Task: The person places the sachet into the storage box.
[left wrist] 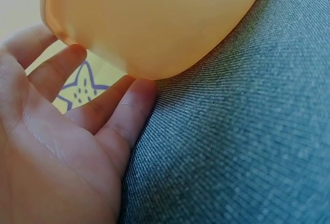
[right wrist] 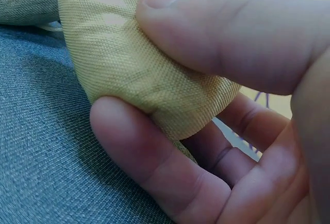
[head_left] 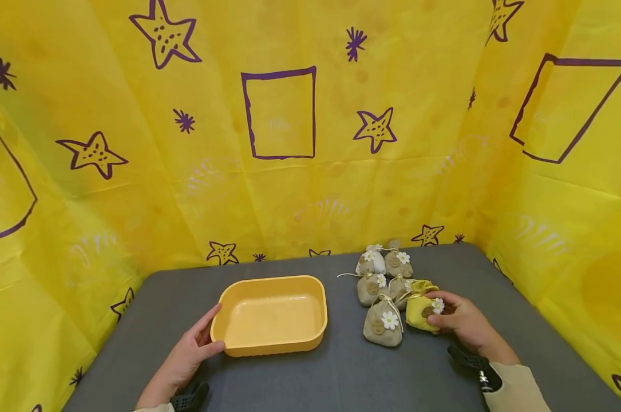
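Note:
My left hand [head_left: 189,349] holds the left end of a yellow plastic basin [head_left: 323,312], thumb at its near corner and fingers against its outer wall. In the left wrist view, the fingertips [left wrist: 142,87] touch the basin's wall [left wrist: 154,33]. At the right, my right hand [head_left: 467,323] grips a small yellow drawstring pouch [head_left: 417,312] with a white daisy and a round brown tag. The right wrist view has the thumb on the front of the yellow pouch [right wrist: 113,59] and curled fingers beneath it.
Several beige drawstring pouches [head_left: 379,326] with daisies stand clustered left of the right hand. A whitish pouch [head_left: 377,262] is at the back of that cluster. Grey cloth covers the table [head_left: 289,383]. A yellow patterned curtain [head_left: 279,200] encloses the back and sides.

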{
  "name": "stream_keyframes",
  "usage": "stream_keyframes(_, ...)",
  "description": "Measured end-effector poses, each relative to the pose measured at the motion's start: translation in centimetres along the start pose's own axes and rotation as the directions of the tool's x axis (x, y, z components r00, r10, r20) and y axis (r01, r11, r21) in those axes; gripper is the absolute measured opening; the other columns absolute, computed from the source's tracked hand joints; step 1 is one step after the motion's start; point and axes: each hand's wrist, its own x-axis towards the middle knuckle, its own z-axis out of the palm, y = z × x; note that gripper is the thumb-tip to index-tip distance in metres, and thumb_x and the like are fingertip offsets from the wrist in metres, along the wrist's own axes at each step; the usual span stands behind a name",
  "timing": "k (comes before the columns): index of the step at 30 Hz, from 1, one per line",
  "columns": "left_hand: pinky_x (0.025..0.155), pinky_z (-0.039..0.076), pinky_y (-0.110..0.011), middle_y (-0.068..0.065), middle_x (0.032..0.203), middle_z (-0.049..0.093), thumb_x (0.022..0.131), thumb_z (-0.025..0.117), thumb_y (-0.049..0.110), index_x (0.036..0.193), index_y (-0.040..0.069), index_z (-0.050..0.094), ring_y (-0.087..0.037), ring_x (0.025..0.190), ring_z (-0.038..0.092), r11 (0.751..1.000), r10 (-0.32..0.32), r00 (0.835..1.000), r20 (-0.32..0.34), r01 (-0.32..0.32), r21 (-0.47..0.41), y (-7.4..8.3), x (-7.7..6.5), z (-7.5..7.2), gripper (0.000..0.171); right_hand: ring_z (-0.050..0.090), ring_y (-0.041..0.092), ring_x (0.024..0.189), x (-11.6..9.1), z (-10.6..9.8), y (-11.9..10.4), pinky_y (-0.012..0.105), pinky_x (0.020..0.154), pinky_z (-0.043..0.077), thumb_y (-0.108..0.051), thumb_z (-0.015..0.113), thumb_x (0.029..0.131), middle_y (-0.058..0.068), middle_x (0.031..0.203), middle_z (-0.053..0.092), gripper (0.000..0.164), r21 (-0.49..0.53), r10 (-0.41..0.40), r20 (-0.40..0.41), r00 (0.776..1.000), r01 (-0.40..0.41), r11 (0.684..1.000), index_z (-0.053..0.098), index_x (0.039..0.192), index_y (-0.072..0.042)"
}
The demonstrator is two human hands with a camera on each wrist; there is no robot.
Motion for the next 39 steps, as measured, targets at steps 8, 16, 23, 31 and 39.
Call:
stream_keyframes(8,0.097,0.04,-0.016,-0.017,0.164,0.009,0.098,0.065,0.006,0.159,0.005,0.018,0.007,0.131,0.037,0.999,0.021,1.0,0.013,-0.021,-0.025,-0.1,0.1,-0.1,0.078,0.064,0.019,0.077,0.0,-0.1,-0.1,0.036,0.062,0.058,0.005,0.071,0.088,0.008,0.098,0.062,0.041,0.08,-0.001,-0.025,1.0,0.003,0.997,0.069,0.118,-0.024)
stream_keyframes(16,0.098,0.039,-0.017,-0.018,0.164,0.008,0.097,0.065,0.005,0.159,0.003,0.018,0.014,0.125,0.039,0.996,0.063,0.998,0.032,-0.06,-0.063,-0.6,0.1,0.0,0.078,0.065,0.019,0.078,0.3,0.7,-2.6,0.034,0.064,0.058,0.015,0.061,0.091,0.003,0.105,0.06,0.043,0.225,-0.085,-0.106,0.991,0.107,0.968,0.068,0.117,-0.019)
stream_keyframes(23,0.098,0.039,-0.018,-0.018,0.163,0.01,0.095,0.067,0.002,0.159,0.003,0.019,0.012,0.127,0.038,0.995,0.085,0.996,0.014,-0.085,-0.052,-0.7,0.1,-0.2,0.079,0.065,0.023,0.085,2.0,4.0,-7.9,0.038,0.067,0.058,0.005,0.068,0.091,0.006,0.108,0.061,0.036,-0.015,-0.119,-0.079,0.99,0.118,0.993,0.062,0.125,-0.005)
stream_keyframes(31,0.098,0.04,-0.018,-0.017,0.163,0.013,0.096,0.066,0.004,0.159,0.004,0.021,0.013,0.125,0.04,0.997,0.074,0.997,-0.006,-0.074,-0.035,-0.7,0.1,-0.3,0.077,0.064,0.03,0.084,6.2,9.4,-11.7,0.042,0.067,0.058,-0.007,0.076,0.089,0.021,0.105,0.062,0.049,-0.113,-0.066,0.013,0.998,0.067,0.991,0.057,0.132,0.002)
stream_keyframes(39,0.097,0.04,-0.017,-0.014,0.164,0.015,0.097,0.067,0.01,0.159,0.008,0.023,0.012,0.124,0.04,1.0,0.023,1.0,-0.021,-0.023,0.005,-0.5,0.0,0.0,0.076,0.061,0.028,0.071,10.0,16.6,-11.6,0.044,0.062,0.058,-0.006,0.081,0.082,0.017,0.083,0.059,0.047,-0.094,-0.003,0.046,0.999,0.007,0.996,0.067,0.126,-0.005)
